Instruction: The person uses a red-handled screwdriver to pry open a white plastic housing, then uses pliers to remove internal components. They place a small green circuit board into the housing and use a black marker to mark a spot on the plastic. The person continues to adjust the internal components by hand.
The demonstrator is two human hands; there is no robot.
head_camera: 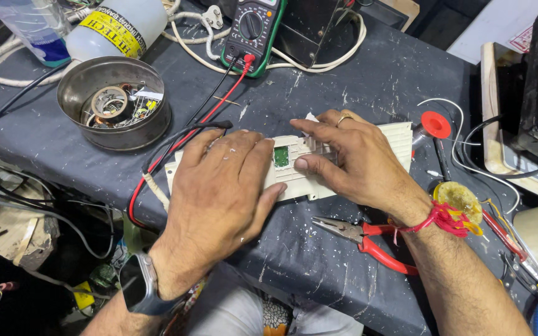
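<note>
On the dark counter (pixel 356 81), a long white plastic casing (pixel 400 140) lies between both hands, with a small green board (pixel 281 156) showing. Its thin clips could snap under hard pressing. The left hand (pixel 219 193) lies flat and spread upon it; the right hand (pixel 350 155) presses it with fingers and thumb, grasping nothing. The red pliers (pixel 368 239) lie near.

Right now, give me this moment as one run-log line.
left hand: flat on white plastic casing | right hand: pressing casing | green board: exposed between hands | red pliers: on table, untouched
</note>
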